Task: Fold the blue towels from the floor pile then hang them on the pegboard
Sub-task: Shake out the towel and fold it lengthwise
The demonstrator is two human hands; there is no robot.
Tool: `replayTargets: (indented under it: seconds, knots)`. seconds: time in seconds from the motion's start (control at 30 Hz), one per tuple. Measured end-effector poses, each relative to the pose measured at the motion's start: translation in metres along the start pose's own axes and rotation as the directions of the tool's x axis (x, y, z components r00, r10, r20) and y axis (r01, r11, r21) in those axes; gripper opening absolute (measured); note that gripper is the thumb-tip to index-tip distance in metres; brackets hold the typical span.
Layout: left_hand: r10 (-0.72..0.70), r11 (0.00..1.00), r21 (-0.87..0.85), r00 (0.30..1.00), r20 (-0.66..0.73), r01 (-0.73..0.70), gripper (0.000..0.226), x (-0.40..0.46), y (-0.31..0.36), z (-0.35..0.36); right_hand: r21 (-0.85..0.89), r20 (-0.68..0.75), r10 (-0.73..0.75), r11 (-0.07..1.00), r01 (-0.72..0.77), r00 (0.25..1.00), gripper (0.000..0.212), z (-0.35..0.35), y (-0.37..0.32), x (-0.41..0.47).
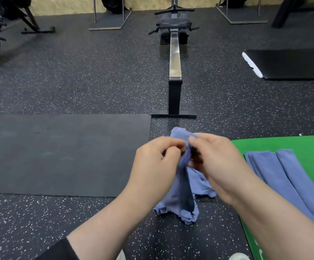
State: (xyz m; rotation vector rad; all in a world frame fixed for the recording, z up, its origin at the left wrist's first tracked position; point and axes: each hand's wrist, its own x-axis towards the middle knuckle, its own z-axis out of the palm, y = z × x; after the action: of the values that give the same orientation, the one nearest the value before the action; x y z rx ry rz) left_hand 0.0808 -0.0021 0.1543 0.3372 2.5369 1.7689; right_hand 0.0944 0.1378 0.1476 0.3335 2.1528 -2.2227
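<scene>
Fingers of the left hand (158,162) and right hand (216,162) pinch one blue towel (185,184) by its edge, apparently to fold it, just left of the green mat (302,145) (where folded towels (279,175) lie).

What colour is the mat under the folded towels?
Bright green. The mat shows best in the head view, at the right, beneath the folded blue towels.

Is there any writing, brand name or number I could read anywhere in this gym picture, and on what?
None can be read.
Rowing machine: no legible label.
Blue towel held by the left hand and right hand: plain.
Green mat: no print visible.
</scene>
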Motion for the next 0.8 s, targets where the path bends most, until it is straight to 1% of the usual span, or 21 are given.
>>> replayTargets:
  seconds: [0.03,0.07,0.1,0.13,0.2,0.23,0.3,0.4,0.47,0.53,0.6,0.67,0.73,0.8]
  knots:
    - [-0.034,0.998,-0.056,0.999,-0.032,0.033,0.035,0.003,0.000,-0.007,-0.127,0.002,-0.049,0.991,0.049,0.999,0.024,-0.002,-0.001,0.001]
    - [-0.040,0.997,-0.061,0.997,-0.059,0.036,0.034,0.008,-0.001,-0.014,-0.270,0.017,-0.105,0.957,0.105,0.994,0.022,-0.004,-0.004,0.001]
    - [-0.013,1.000,-0.003,0.998,-0.064,0.013,0.032,0.013,-0.003,-0.022,-0.375,0.035,-0.149,0.915,0.151,0.988,0.022,-0.005,-0.007,0.000]
    - [0.029,0.994,0.102,0.999,-0.037,-0.025,0.030,0.017,-0.006,-0.031,-0.421,0.058,-0.181,0.887,0.188,0.982,0.024,-0.005,-0.010,-0.002]
    - [0.126,0.937,0.316,0.988,0.085,-0.146,0.028,0.022,-0.013,-0.047,-0.449,0.099,-0.208,0.863,0.230,0.973,0.027,-0.005,-0.017,-0.005]
    - [0.163,0.906,0.367,0.974,0.157,-0.211,0.025,0.024,-0.017,-0.053,-0.467,0.121,-0.207,0.851,0.239,0.971,0.027,-0.006,-0.018,-0.006]
    - [0.192,0.885,0.368,0.944,0.269,-0.285,0.019,0.024,-0.023,-0.062,-0.486,0.148,-0.218,0.833,0.263,0.965,0.027,-0.006,-0.019,-0.006]
    - [0.187,0.887,0.343,0.921,0.343,-0.308,0.013,0.018,-0.030,-0.069,-0.484,0.151,-0.241,0.828,0.284,0.959,0.029,-0.006,-0.021,-0.007]
    - [0.161,0.877,0.373,0.915,0.370,-0.305,0.009,0.015,-0.036,-0.070,-0.476,0.169,-0.244,0.828,0.295,0.955,0.029,-0.008,-0.025,-0.006]
    - [0.108,0.853,0.440,0.920,0.375,-0.280,0.008,0.016,-0.042,-0.073,-0.479,0.198,-0.236,0.824,0.304,0.951,0.027,-0.011,-0.026,-0.007]
    - [0.026,0.799,0.546,0.922,0.387,-0.252,0.011,0.018,-0.046,-0.077,-0.475,0.223,-0.234,0.821,0.315,0.946,0.026,-0.013,-0.028,-0.007]
    - [-0.022,0.752,0.610,0.916,0.400,-0.248,0.014,0.021,-0.046,-0.081,-0.520,0.226,-0.224,0.795,0.312,0.948,0.027,-0.018,-0.027,-0.005]
    - [0.027,0.742,0.609,0.921,0.388,-0.279,0.022,0.023,-0.044,-0.085,-0.630,0.204,-0.202,0.722,0.286,0.958,0.025,-0.028,-0.023,0.003]
    - [0.143,0.742,0.587,0.931,0.335,-0.325,0.029,0.024,-0.040,-0.087,-0.729,0.182,-0.169,0.638,0.248,0.969,0.022,-0.039,-0.018,0.012]
